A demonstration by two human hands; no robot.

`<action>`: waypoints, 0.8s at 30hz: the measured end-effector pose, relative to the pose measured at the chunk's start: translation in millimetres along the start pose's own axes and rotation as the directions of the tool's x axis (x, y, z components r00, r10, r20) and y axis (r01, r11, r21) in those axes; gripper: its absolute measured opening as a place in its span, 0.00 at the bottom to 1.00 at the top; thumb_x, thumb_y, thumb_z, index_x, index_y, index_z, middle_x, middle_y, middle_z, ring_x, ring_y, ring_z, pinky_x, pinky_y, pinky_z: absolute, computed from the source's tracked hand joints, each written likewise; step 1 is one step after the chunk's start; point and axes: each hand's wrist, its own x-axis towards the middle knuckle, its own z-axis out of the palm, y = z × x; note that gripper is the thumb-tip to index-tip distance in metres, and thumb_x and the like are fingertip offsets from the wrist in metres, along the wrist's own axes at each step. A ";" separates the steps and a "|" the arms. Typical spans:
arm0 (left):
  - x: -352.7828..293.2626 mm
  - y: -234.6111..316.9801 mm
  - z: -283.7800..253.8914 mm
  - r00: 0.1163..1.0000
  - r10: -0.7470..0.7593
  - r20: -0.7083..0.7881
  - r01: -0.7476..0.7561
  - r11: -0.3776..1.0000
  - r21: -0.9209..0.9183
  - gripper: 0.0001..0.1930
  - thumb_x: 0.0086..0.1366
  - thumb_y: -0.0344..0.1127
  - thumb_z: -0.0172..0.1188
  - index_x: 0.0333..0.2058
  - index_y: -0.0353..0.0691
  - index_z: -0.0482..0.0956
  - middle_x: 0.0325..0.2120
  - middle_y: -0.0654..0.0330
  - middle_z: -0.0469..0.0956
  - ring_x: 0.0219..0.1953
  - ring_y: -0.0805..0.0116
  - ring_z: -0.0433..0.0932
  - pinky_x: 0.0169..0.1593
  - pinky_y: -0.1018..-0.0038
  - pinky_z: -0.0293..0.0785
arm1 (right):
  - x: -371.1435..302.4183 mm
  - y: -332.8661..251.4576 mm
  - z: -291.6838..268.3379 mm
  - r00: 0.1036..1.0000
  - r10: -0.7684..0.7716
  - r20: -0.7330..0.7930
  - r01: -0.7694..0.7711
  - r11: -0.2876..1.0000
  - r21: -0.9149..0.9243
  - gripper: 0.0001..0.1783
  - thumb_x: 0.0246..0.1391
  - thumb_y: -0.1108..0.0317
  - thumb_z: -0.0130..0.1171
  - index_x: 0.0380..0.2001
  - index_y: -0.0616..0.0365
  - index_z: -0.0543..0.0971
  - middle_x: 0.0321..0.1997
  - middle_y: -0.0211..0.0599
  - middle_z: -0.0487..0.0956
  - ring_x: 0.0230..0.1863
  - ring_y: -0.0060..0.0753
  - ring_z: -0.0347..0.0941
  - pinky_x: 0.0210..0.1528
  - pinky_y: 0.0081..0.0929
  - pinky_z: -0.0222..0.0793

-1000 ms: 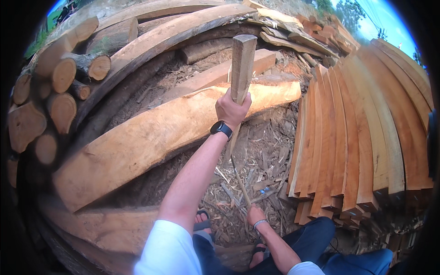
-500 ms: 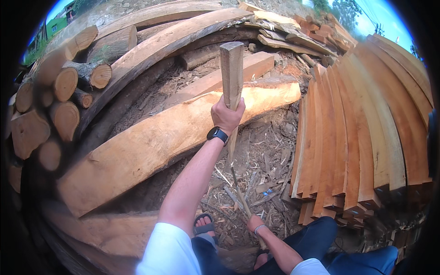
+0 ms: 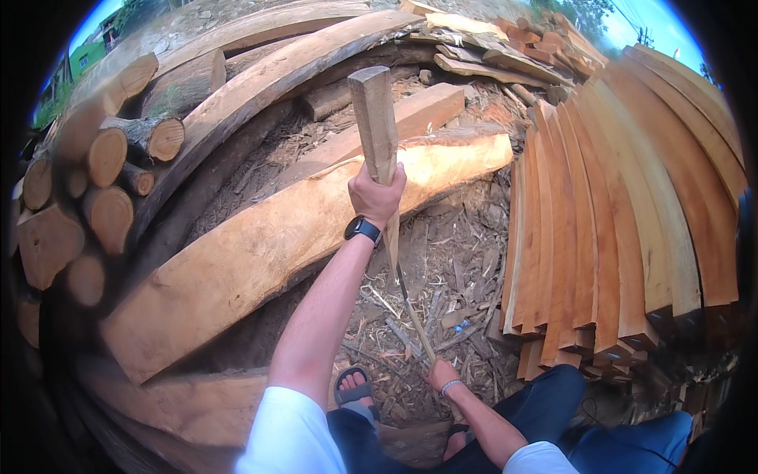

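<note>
Lowered a little since before, your left hand grips the upright wooden stick.
Your right hand clasps a thin tool handle near the wood chips.

Bare ground littered with wood chips and splinters carries a long rough-sawn slab running from near left to far right. Cut round logs are stacked at far left, while sawn orange planks lean in a row at right.
</note>
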 end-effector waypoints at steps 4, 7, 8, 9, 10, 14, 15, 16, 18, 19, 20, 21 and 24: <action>7.0 -10.0 -17.7 0.985 -0.113 0.126 0.124 0.989 -0.079 0.16 0.52 0.42 0.69 0.23 0.33 0.78 0.18 0.59 0.79 0.20 0.70 0.78 0.27 0.73 0.74 | -9.3 -54.5 -38.0 0.994 0.057 -0.091 -0.040 0.982 0.186 0.19 0.55 0.62 0.50 0.41 0.71 0.69 0.32 0.70 0.76 0.39 0.68 0.74 0.43 0.54 0.71; 9.3 -12.1 -11.7 0.913 -0.237 0.331 0.313 0.929 -0.198 0.14 0.53 0.41 0.69 0.23 0.36 0.79 0.17 0.63 0.78 0.20 0.75 0.75 0.27 0.75 0.72 | -6.2 -21.8 -12.7 1.000 0.029 0.002 -0.029 0.995 0.095 0.18 0.56 0.62 0.49 0.40 0.69 0.69 0.32 0.70 0.76 0.39 0.69 0.74 0.44 0.55 0.70; 11.9 -14.6 -13.2 0.884 -0.246 0.398 0.362 0.899 -0.248 0.13 0.52 0.40 0.69 0.24 0.36 0.79 0.18 0.63 0.78 0.20 0.75 0.75 0.27 0.75 0.72 | -3.6 -8.1 -2.1 0.998 -0.003 0.069 0.001 1.000 0.027 0.17 0.56 0.62 0.49 0.39 0.68 0.69 0.32 0.70 0.76 0.39 0.70 0.73 0.44 0.56 0.69; 16.1 -16.0 -14.9 0.852 -0.249 0.461 0.408 0.867 -0.287 0.13 0.52 0.40 0.69 0.24 0.36 0.80 0.18 0.63 0.78 0.20 0.76 0.75 0.27 0.76 0.71 | -2.0 -3.6 0.5 0.998 0.016 0.067 -0.018 0.999 0.041 0.17 0.56 0.62 0.50 0.40 0.68 0.69 0.33 0.70 0.76 0.39 0.69 0.73 0.44 0.56 0.69; 14.3 -13.3 -18.6 0.845 -0.229 0.483 0.421 0.842 -0.338 0.11 0.53 0.38 0.67 0.25 0.37 0.79 0.19 0.64 0.77 0.22 0.76 0.75 0.29 0.77 0.70 | -4.0 -5.3 0.7 0.997 0.038 0.070 -0.042 0.997 0.058 0.17 0.56 0.62 0.50 0.40 0.68 0.69 0.34 0.70 0.76 0.40 0.69 0.73 0.45 0.56 0.69; 23.2 -24.1 -30.0 0.804 -0.171 0.570 0.428 0.832 -0.353 0.09 0.50 0.36 0.65 0.26 0.38 0.76 0.22 0.65 0.75 0.27 0.77 0.71 0.35 0.76 0.67 | -10.6 -43.4 -23.3 0.998 0.059 -0.029 -0.054 0.985 0.164 0.17 0.55 0.64 0.51 0.41 0.68 0.69 0.35 0.69 0.76 0.41 0.67 0.74 0.45 0.56 0.69; 24.4 -27.4 -32.2 0.776 -0.181 0.604 0.473 0.800 -0.368 0.09 0.50 0.36 0.63 0.26 0.39 0.73 0.23 0.65 0.73 0.27 0.76 0.70 0.35 0.77 0.66 | -10.5 -43.4 -21.6 0.997 0.069 -0.038 -0.061 0.983 0.173 0.17 0.55 0.64 0.51 0.41 0.69 0.69 0.35 0.69 0.76 0.41 0.67 0.74 0.45 0.55 0.69; 24.0 -27.7 -31.0 0.786 -0.190 0.588 0.485 0.779 -0.397 0.09 0.50 0.35 0.63 0.26 0.40 0.72 0.23 0.65 0.73 0.27 0.76 0.70 0.35 0.77 0.67 | -11.1 -41.5 -20.8 0.995 0.082 -0.049 -0.072 0.980 0.184 0.17 0.54 0.65 0.51 0.40 0.69 0.69 0.35 0.69 0.76 0.41 0.67 0.74 0.45 0.55 0.69; 23.0 -32.2 -30.0 0.779 -0.196 0.596 0.510 0.751 -0.419 0.10 0.50 0.34 0.62 0.28 0.41 0.71 0.23 0.64 0.73 0.29 0.74 0.71 0.36 0.76 0.67 | -10.9 -23.0 -12.0 0.998 0.064 -0.011 -0.062 0.987 0.151 0.16 0.54 0.65 0.51 0.39 0.70 0.69 0.35 0.69 0.76 0.41 0.67 0.74 0.44 0.55 0.69; 24.5 -27.4 -28.8 0.748 -0.193 0.635 0.517 0.770 -0.374 0.09 0.51 0.36 0.58 0.28 0.41 0.68 0.23 0.61 0.71 0.31 0.71 0.71 0.40 0.73 0.68 | -4.4 3.8 3.1 0.999 0.032 0.034 -0.036 0.993 0.114 0.15 0.55 0.65 0.51 0.38 0.70 0.69 0.34 0.69 0.76 0.40 0.67 0.74 0.44 0.55 0.69; 24.1 -27.9 -29.3 0.749 -0.188 0.635 0.516 0.767 -0.382 0.09 0.51 0.36 0.58 0.28 0.41 0.68 0.23 0.61 0.71 0.31 0.70 0.71 0.41 0.72 0.68 | -3.6 6.3 8.2 0.996 -0.007 0.085 0.000 0.997 0.081 0.15 0.55 0.66 0.50 0.37 0.70 0.69 0.33 0.69 0.76 0.39 0.68 0.74 0.43 0.55 0.69; 23.5 -27.8 -28.3 0.751 -0.182 0.635 0.515 0.763 -0.391 0.09 0.51 0.36 0.57 0.27 0.41 0.67 0.23 0.61 0.71 0.31 0.70 0.71 0.41 0.72 0.69 | -1.1 6.9 13.8 0.999 0.023 0.026 -0.026 0.992 0.125 0.15 0.55 0.66 0.50 0.37 0.70 0.69 0.33 0.70 0.76 0.39 0.68 0.74 0.42 0.55 0.70; 22.5 -42.3 -41.9 0.764 -0.177 0.621 0.526 0.728 -0.440 0.07 0.50 0.34 0.57 0.26 0.40 0.69 0.21 0.61 0.71 0.28 0.70 0.71 0.39 0.73 0.68 | -0.1 -23.8 -6.1 0.994 0.077 -0.080 -0.059 0.976 0.208 0.15 0.54 0.68 0.49 0.39 0.72 0.69 0.32 0.70 0.76 0.38 0.67 0.75 0.41 0.54 0.71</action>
